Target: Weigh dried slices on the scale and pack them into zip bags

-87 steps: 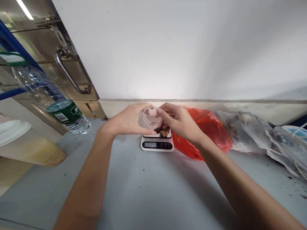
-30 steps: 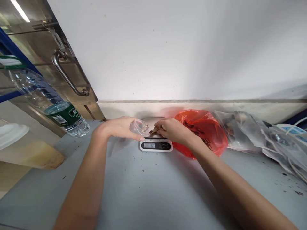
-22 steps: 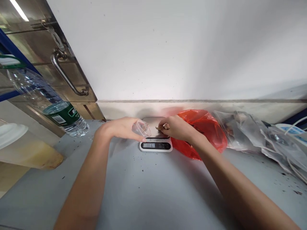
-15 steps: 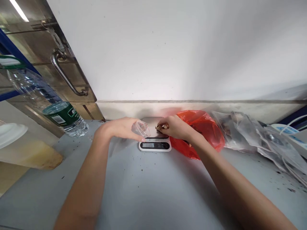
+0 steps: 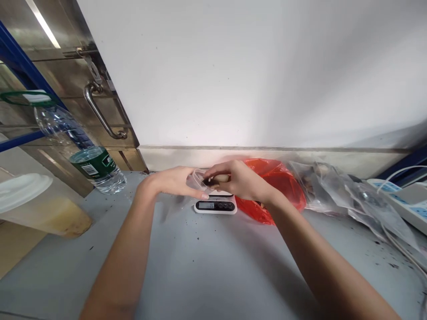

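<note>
Grey desk against a plain white wall, speckled with dark crumbs, and both bare hands are meeting right over the small digital kitchen scale near the back edge. Left hand has its fingers wrapped round a small clear plastic cup, tipped on its side with the mouth facing right, toward the other hand. Right hand comes in from the right, fingers pinched together on a few brownish dried pieces, held right at the cup's mouth, just above the scale's platform. So the cup lies directly left of the right hand's fingertips, long axis running left to right, opening toward the pinch; the two hands are all but touching. Whether any pieces are already inside the cup I can't tell through the plastic.

Just behind the right wrist sits a red plastic bag, touching the scale's right side. Further right, crumpled clear plastic bags with dark contents, then a white power strip with its cable. Off to the left, a water bottle with a green label, standing beside a steel cabinet door with a handle. The scale's display is lit, digits too small to read.
</note>
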`<action>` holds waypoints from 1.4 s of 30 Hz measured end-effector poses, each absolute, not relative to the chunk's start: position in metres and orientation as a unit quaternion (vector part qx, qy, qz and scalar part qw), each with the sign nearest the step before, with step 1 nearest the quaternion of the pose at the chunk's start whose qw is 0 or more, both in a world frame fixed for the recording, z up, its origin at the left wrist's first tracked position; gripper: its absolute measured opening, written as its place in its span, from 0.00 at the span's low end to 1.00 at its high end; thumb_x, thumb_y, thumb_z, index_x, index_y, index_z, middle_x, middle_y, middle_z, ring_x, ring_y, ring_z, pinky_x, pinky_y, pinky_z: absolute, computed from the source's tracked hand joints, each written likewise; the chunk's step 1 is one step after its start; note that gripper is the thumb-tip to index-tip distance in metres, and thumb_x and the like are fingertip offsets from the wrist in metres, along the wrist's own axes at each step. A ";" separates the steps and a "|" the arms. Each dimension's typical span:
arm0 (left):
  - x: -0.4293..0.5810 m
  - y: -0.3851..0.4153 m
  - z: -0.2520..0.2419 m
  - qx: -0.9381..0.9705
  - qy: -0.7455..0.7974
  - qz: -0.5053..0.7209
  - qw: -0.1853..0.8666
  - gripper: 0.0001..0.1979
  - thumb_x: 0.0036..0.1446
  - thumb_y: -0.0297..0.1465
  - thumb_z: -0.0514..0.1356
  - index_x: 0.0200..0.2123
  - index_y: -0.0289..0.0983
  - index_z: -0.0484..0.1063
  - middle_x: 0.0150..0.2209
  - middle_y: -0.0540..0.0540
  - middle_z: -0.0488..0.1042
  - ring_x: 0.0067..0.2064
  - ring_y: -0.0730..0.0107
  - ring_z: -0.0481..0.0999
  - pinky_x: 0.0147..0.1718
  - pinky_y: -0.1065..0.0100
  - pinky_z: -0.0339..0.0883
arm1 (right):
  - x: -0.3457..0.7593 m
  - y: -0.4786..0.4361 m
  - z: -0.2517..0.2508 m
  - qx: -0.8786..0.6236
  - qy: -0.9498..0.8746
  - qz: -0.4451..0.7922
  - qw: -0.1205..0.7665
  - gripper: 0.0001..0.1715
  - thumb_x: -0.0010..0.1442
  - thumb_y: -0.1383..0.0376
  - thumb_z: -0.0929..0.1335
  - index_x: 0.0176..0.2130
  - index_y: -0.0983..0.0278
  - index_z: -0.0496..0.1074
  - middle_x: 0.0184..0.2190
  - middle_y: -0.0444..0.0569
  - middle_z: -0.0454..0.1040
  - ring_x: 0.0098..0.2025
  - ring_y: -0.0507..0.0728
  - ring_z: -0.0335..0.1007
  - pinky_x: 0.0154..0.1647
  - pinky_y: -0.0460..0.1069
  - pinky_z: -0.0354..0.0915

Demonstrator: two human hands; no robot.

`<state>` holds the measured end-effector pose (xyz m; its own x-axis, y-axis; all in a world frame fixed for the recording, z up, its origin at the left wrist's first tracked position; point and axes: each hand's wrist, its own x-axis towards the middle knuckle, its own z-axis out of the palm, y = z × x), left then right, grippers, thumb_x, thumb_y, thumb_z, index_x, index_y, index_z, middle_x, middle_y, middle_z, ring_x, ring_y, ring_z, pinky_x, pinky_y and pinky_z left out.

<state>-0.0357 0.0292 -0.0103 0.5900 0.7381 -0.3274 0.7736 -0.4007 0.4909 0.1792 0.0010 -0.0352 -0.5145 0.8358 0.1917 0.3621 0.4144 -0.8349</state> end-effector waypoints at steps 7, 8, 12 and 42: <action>-0.041 0.029 -0.007 0.825 0.447 0.010 0.346 0.39 0.53 0.52 0.67 0.66 0.45 0.66 0.57 0.46 0.80 0.56 0.54 0.79 0.53 0.62 0.68 | 0.167 0.003 -0.040 -0.426 -0.725 0.367 0.398 0.20 0.54 0.67 0.74 0.48 0.63 0.78 0.40 0.51 0.84 0.42 0.58 0.81 0.45 0.54 0.75; -0.043 0.029 -0.007 0.824 0.450 0.011 0.344 0.39 0.54 0.53 0.66 0.66 0.46 0.66 0.57 0.46 0.80 0.56 0.54 0.79 0.53 0.62 0.68 | 0.168 0.004 -0.041 -0.422 -0.724 0.369 0.402 0.20 0.54 0.65 0.75 0.48 0.63 0.77 0.40 0.51 0.83 0.42 0.59 0.81 0.46 0.54 0.75; -0.045 0.030 -0.007 0.821 0.469 0.013 0.327 0.40 0.54 0.59 0.64 0.65 0.45 0.68 0.60 0.46 0.77 0.58 0.52 0.77 0.54 0.62 0.68 | 0.170 0.004 -0.038 -0.395 -0.746 0.379 0.379 0.13 0.60 0.60 0.73 0.43 0.64 0.77 0.41 0.52 0.82 0.39 0.57 0.79 0.44 0.55 0.75; -0.064 0.037 -0.013 0.805 0.505 -0.061 0.305 0.37 0.45 0.53 0.69 0.57 0.44 0.75 0.56 0.45 0.80 0.56 0.50 0.78 0.50 0.63 0.70 | 0.173 0.005 -0.057 -0.374 -0.845 0.380 0.035 0.08 0.57 0.69 0.72 0.36 0.63 0.83 0.26 0.44 0.79 0.27 0.52 0.72 0.28 0.46 0.65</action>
<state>-0.0645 0.0366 -0.0131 0.4829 0.7756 -0.4065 0.8501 -0.3038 0.4302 0.1734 0.0052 -0.0570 -0.7172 0.6596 -0.2246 0.6058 0.4309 -0.6689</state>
